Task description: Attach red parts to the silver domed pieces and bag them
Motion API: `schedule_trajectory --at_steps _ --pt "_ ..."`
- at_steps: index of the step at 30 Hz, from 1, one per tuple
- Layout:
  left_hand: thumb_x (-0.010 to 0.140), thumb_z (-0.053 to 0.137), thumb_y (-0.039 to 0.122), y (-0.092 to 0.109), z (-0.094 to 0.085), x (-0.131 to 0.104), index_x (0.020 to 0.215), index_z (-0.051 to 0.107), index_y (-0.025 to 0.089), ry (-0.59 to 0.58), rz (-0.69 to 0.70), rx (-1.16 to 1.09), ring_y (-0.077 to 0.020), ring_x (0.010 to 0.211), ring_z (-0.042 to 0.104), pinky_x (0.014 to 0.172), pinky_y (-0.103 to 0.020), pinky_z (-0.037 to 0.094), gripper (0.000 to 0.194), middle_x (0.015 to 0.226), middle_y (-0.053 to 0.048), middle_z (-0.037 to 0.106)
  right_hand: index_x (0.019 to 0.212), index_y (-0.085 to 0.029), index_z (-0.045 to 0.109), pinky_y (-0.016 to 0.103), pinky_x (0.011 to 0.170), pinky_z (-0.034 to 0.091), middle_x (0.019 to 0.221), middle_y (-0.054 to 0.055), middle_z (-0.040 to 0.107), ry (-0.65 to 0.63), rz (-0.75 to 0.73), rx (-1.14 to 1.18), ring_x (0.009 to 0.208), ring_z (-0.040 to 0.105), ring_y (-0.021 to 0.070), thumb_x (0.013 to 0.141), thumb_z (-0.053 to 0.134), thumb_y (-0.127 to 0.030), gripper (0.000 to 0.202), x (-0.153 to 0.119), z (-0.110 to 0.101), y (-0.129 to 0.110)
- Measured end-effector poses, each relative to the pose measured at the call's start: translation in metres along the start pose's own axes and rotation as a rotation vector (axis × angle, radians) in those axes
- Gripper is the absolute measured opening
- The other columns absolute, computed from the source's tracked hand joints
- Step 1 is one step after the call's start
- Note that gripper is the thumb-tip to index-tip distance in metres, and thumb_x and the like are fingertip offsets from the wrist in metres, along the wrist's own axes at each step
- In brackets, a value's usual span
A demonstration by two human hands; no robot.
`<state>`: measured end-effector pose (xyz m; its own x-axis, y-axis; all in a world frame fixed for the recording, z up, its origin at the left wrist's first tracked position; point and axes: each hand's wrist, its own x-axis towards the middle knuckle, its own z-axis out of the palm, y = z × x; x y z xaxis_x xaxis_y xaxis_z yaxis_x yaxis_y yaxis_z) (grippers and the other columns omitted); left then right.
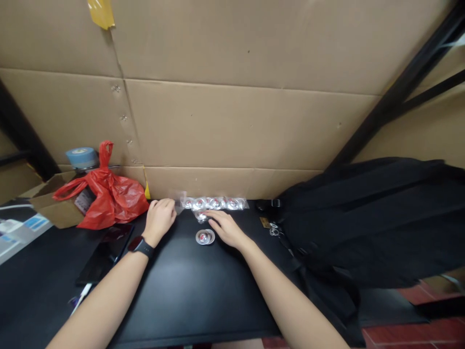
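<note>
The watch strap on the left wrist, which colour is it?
The strap is black; see the head view.

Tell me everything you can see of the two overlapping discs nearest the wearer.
Both discs are round, shiny and silvery, metallic by their look. The left one appears to lie partly over the other and has a red spot near its middle. They rest on the black table, just left of the right hand, with no hand visibly touching them. Whether they are wrapped is unclear.
</note>
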<state>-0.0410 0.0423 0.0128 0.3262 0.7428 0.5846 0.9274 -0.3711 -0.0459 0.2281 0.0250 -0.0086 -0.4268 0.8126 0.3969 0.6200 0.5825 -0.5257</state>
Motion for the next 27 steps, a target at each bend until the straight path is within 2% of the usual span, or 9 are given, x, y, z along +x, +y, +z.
schedule_trajectory --at_steps 2,5,8,12,14,16,19,22,27 --pt "0.086 0.049 0.011 -0.011 0.006 0.000 0.083 0.061 0.017 -0.080 -0.100 0.044 -0.0239 0.085 0.066 0.077 -0.037 0.041 0.014 0.092 -0.009 0.072 0.136 -0.028 0.056 0.046 0.109 0.036 0.143 0.007 0.057 -0.079 -0.012 -0.051 0.137 0.046 0.0236 0.103 0.037 -0.036 0.039 0.002 0.004 -0.005" --pt "0.088 0.047 0.014 -0.017 0.016 -0.002 0.097 0.064 0.015 -0.207 -0.181 0.062 -0.0251 0.084 0.068 0.076 -0.037 0.043 0.019 0.096 -0.011 0.073 0.140 -0.029 0.052 0.047 0.107 0.033 0.148 0.006 0.052 -0.152 -0.017 -0.103 0.141 0.040 0.0241 0.104 0.033 -0.040 0.042 0.007 0.009 -0.011" --pt "0.095 0.042 0.026 -0.014 0.025 -0.005 0.117 0.062 0.016 -0.245 -0.199 0.040 -0.0276 0.103 0.067 0.088 -0.040 0.044 0.031 0.117 -0.014 0.070 0.136 -0.030 0.055 0.045 0.103 0.033 0.146 0.006 0.055 -0.162 -0.011 -0.138 0.136 0.045 0.0242 0.104 0.035 -0.040 0.039 0.009 0.010 -0.012" --pt "0.099 0.034 0.046 -0.012 0.032 -0.009 0.140 0.051 0.020 -0.352 -0.268 0.019 -0.0328 0.141 0.040 0.110 -0.053 0.032 0.052 0.153 -0.016 0.043 0.120 -0.028 0.063 0.043 0.098 0.034 0.127 0.007 0.065 -0.085 0.056 -0.222 0.119 0.056 0.0241 0.101 0.041 -0.035 0.030 0.005 0.002 -0.007" --pt "0.099 0.030 0.052 -0.013 0.034 -0.010 0.147 0.044 0.019 -0.433 -0.308 0.011 -0.0329 0.148 0.028 0.114 -0.056 0.026 0.060 0.160 -0.015 0.031 0.116 -0.027 0.064 0.043 0.096 0.034 0.121 0.008 0.066 -0.066 0.109 -0.276 0.115 0.057 0.0251 0.096 0.051 -0.032 0.024 0.001 -0.004 0.000" --pt "0.099 0.027 0.054 -0.014 0.035 -0.009 0.150 0.040 0.019 -0.478 -0.325 0.007 -0.0318 0.150 0.022 0.115 -0.056 0.023 0.064 0.163 -0.013 0.024 0.117 -0.025 0.063 0.043 0.095 0.036 0.121 0.009 0.064 -0.059 0.157 -0.305 0.115 0.057 0.0265 0.089 0.060 -0.028 0.028 -0.003 -0.010 0.008" --pt "0.099 0.023 0.055 -0.016 0.035 -0.007 0.152 0.038 0.021 -0.520 -0.325 -0.002 -0.0311 0.150 0.022 0.115 -0.057 0.023 0.065 0.164 -0.009 0.018 0.115 -0.021 0.063 0.039 0.091 0.041 0.119 0.011 0.065 -0.026 0.223 -0.287 0.112 0.060 0.0258 0.084 0.061 -0.020 0.031 -0.005 -0.017 0.020" --pt "0.098 0.022 0.056 -0.016 0.033 -0.005 0.153 0.035 0.023 -0.542 -0.322 -0.014 -0.0312 0.149 0.024 0.114 -0.058 0.024 0.066 0.164 -0.008 0.018 0.104 -0.019 0.067 0.034 0.085 0.047 0.103 0.009 0.071 0.023 0.284 -0.196 0.094 0.066 0.0222 0.081 0.062 -0.016 0.023 -0.003 -0.021 0.027" --pt "0.098 0.025 0.056 -0.015 0.032 -0.007 0.153 0.035 0.023 -0.476 -0.320 0.007 -0.0313 0.148 0.027 0.114 -0.057 0.026 0.065 0.164 -0.010 0.021 0.088 -0.018 0.070 0.028 0.076 0.052 0.085 0.007 0.075 0.198 0.399 0.028 0.078 0.070 0.0192 0.078 0.061 -0.018 0.013 -0.003 -0.027 0.033"
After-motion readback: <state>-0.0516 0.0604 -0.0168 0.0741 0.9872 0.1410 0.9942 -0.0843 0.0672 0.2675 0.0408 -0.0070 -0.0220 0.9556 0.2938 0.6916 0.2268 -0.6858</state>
